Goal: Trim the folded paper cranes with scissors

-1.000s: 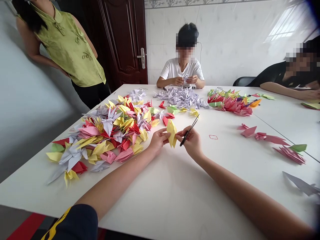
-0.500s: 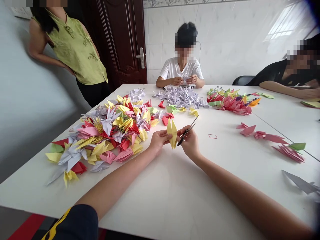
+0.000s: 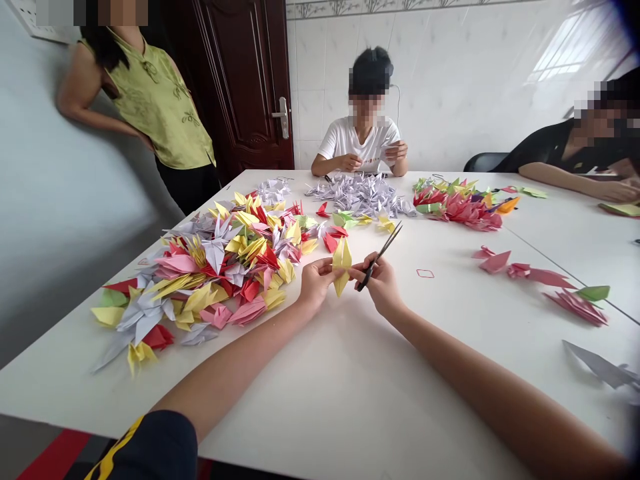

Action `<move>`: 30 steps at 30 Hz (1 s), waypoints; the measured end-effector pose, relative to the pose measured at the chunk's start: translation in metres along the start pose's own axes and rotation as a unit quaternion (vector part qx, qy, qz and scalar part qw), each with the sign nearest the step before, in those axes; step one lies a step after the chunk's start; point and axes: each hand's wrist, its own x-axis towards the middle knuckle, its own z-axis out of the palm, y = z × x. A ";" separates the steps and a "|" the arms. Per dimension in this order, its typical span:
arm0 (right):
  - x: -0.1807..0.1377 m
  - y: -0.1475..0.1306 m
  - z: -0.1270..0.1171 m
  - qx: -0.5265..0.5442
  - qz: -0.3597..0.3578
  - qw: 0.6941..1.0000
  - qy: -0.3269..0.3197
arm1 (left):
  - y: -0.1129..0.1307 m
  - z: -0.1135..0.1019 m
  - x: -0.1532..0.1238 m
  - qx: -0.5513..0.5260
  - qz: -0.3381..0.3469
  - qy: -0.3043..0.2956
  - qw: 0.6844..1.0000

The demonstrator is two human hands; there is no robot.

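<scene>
My left hand (image 3: 317, 283) pinches a yellow folded paper piece (image 3: 342, 259) at its left side, holding it upright above the table. The piece shows a pointed diamond face. From the other side, the fingertips of my right hand (image 3: 381, 287) touch the paper's right edge. The same right hand is closed round black-handled scissors (image 3: 379, 257), whose thin metal blades point up and to the right, away from the paper. Left of my hands lies a big heap of folded paper pieces (image 3: 220, 267) in yellow, red, pink, green and pale lilac.
Pale lilac folded papers (image 3: 363, 193) are piled at the far side of the white table (image 3: 320, 393). Pink and mixed-colour pieces (image 3: 465, 207) lie right of them, with loose ones (image 3: 580, 307) nearer. A person in white (image 3: 365, 143) sits opposite; others are at the left and right.
The yellow paper now shows one whole diamond face instead of two points with a slit between. The scissors have tipped slightly right. The person opposite has moved their hands apart.
</scene>
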 end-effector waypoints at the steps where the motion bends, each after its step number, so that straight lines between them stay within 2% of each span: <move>1: 0.000 0.000 0.001 -0.003 0.003 1.000 0.000 | 0.000 0.000 -0.001 0.017 0.006 -0.001 1.000; 5: 0.000 0.002 0.001 -0.013 0.006 1.000 0.025 | 0.000 0.002 -0.005 0.084 0.018 0.015 0.996; 10: 0.001 0.004 -0.002 -0.010 0.002 0.997 0.072 | 0.004 0.004 -0.008 0.090 0.036 0.037 0.995; 13: 0.000 0.004 -0.001 -0.023 0.002 0.998 0.055 | 0.004 0.004 -0.007 0.102 0.040 0.029 0.994; 19: -0.003 0.004 0.000 -0.013 -0.001 1.000 0.001 | 0.000 0.000 -0.003 0.104 0.026 0.056 0.993; 30: -0.005 0.003 0.000 -0.009 0.004 1.000 -0.005 | -0.004 -0.001 -0.003 0.060 -0.002 0.028 0.998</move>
